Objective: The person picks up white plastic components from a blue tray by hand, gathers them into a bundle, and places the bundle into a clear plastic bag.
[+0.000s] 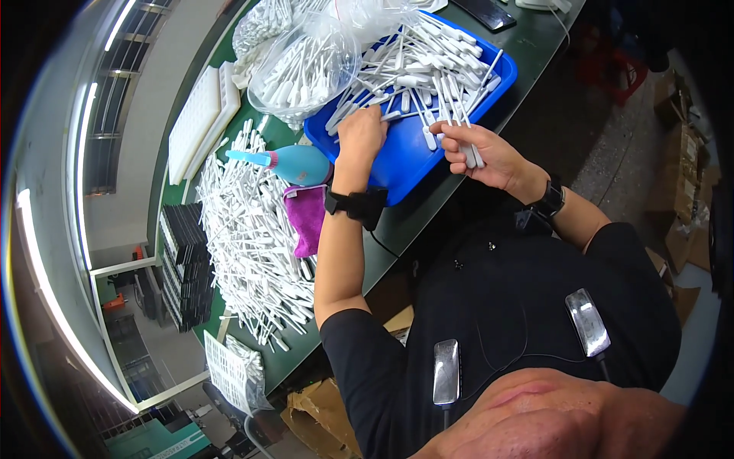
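Note:
My right hand (483, 155) is closed round several white plastic sticks (472, 155), each with a thin stem and a wider flat handle. It is at the right edge of a blue tray (397, 164), and the stems point away from me. Inside the tray's left part, my left hand (362, 136) is closed with its fingers curled down at the loose sticks. One white stick (391, 116) lies right against its fingers; whether they grip it is hidden. More loose white sticks (428, 50) are heaped at the tray's far end.
A clear bag of sticks (306, 69) leans at the tray's far left. Left of my forearm are a light-blue squeeze bottle (300, 165), a purple cloth (304, 218) and a large stick pile (248, 229). Black stacked trays (183, 264) and white foam blocks (200, 122) stand beyond.

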Demonstrator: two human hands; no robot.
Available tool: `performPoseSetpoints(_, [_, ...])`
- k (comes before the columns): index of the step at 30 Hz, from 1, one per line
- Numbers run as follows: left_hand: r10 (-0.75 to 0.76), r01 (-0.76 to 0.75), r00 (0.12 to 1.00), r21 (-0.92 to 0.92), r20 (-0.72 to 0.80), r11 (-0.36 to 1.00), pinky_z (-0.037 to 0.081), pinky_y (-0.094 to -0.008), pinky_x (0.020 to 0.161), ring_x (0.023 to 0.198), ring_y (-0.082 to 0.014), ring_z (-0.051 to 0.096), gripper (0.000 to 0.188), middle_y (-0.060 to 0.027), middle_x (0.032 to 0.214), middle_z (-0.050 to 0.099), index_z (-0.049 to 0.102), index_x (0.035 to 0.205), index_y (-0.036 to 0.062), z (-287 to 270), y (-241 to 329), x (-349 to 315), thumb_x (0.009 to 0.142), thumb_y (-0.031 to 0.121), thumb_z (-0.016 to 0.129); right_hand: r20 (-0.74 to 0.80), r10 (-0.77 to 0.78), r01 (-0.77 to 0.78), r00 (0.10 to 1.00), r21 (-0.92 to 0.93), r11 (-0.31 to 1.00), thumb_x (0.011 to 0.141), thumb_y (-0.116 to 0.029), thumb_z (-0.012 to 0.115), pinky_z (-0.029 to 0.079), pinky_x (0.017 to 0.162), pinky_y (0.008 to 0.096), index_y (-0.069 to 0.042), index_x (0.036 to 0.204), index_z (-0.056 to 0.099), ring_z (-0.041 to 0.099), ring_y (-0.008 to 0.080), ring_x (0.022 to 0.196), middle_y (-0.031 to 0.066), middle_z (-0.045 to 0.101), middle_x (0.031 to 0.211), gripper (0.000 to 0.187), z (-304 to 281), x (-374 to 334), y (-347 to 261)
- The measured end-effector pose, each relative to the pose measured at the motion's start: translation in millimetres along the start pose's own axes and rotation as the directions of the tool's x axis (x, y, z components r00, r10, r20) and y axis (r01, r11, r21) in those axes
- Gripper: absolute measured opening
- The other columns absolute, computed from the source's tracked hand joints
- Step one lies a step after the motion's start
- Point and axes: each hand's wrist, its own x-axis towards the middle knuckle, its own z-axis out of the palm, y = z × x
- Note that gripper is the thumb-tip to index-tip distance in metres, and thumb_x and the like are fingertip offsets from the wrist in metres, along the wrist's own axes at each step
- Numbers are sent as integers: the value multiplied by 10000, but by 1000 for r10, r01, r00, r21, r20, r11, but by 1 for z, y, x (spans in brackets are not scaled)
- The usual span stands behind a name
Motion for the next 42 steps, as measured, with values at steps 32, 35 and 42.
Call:
performPoseSetpoints(32, [-177, 253, 942, -261, 284, 932, 513, -383, 709, 783, -310, 673, 276, -137, 809, 697, 706, 851, 51, -8, -31, -10, 746, 305, 720, -220, 136, -140, 966, -4, 990, 969, -210, 575, 586, 753, 322, -46, 1158, 576, 674, 137, 832, 44, 660, 968, 251, 29, 1, -7])
performPoseSetpoints(35, [-192, 257, 943, -232, 270, 938, 517, -406, 716, 788, -327, 672, 278, -149, 812, 696, 703, 836, 48, -23, -30, -21, 748, 312, 708, -268, 151, -160, 952, -13, 987, 976, -207, 559, 585, 763, 324, -35, 1193, 560, 674, 140, 843, 52, 658, 991, 277, 34, 1, -6])
performPoseSetpoints(42, [-173, 179, 972, -20, 159, 984, 529, -401, 692, 733, -312, 680, 296, -156, 750, 688, 709, 800, 22, -21, -19, -43, 749, 313, 684, -187, 152, -153, 971, 6, 988, 980, -199, 546, 580, 811, 345, -22, 1214, 543, 674, 157, 878, 73, 651, 1036, 293, 28, 5, -4])
